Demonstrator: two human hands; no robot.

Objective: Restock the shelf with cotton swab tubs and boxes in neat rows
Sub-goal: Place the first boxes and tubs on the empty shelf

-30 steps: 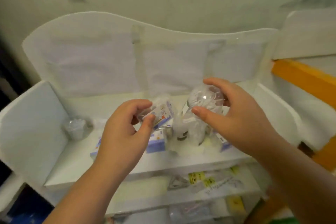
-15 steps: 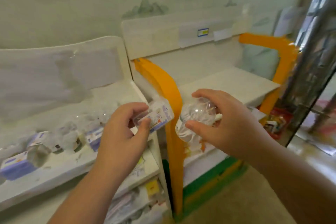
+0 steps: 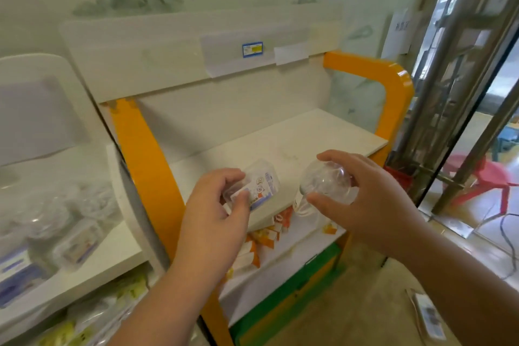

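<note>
My left hand [image 3: 216, 213] grips a small clear cotton swab box [image 3: 257, 187] with a blue and white label. My right hand [image 3: 362, 199] holds a round clear cotton swab tub [image 3: 325, 181] by its domed lid. Both are held above the front of a white shelf board [image 3: 295, 143] in the orange-framed shelf unit [image 3: 146, 160]. On the white shelf at the left lie several more swab boxes [image 3: 75, 244] and tubs, blurred.
The orange frame's left post stands between the two shelf units. Orange and white packets [image 3: 264, 236] lie on the lower shelf under my hands. A metal door frame [image 3: 460, 87] and a pink stool [image 3: 477, 177] are at the right. A packet [image 3: 429, 317] lies on the floor.
My view has swung right from the left shelf to the orange-framed unit. Both hands carried the box and the tub along and now hover over its white shelf board.
</note>
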